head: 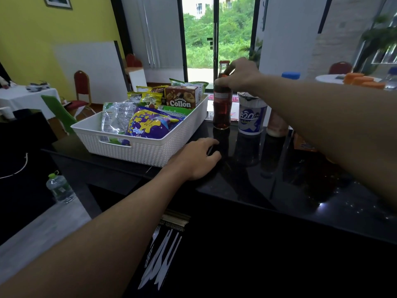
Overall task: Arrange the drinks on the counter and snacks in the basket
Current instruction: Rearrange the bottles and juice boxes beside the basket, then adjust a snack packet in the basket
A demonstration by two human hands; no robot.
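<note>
Surface: we're at a glossy black stone table (279, 190); it mirrors the items standing on it.

Right hand (238, 76) at 1 o'clock: fingers wrapped round the neck of the dark glass cola bottle (222, 108), which has a red cap. The bottle stands upright on the table, just beside the basket's right corner.

Left hand (197, 158) near centre: palm down on the table, fingers loosely bent, holding nothing, close to the basket's near corner.

White woven-pattern plastic basket (137, 151) at 10 to 11 o'clock, on the table, full of snacks: brown Collon chocolate box (181, 97) at the far end, purple and yellow star-print bag (148, 125) at the near end, clear and green printed packet (113, 119) on its left.

White and blue foil-lidded cup (251, 117) stands just right of the cola bottle. We see a pinkish bottle (277, 125) next in the row, mostly hidden by the right forearm.

White plastic cutlery (161, 261) at 6 o'clock, below the table edge.

Room: yellow wall at 10 o'clock, glass door at 12 with greenery outside, grey vertical blinds left of it. Red padded chair (81, 87) and white-clothed side table (28, 97) at 9 to 10. Clear water bottle with a green cap (60, 188) on the grey floor at 8. Orange objects (361, 80) at 2, too blurred for us to identify.
</note>
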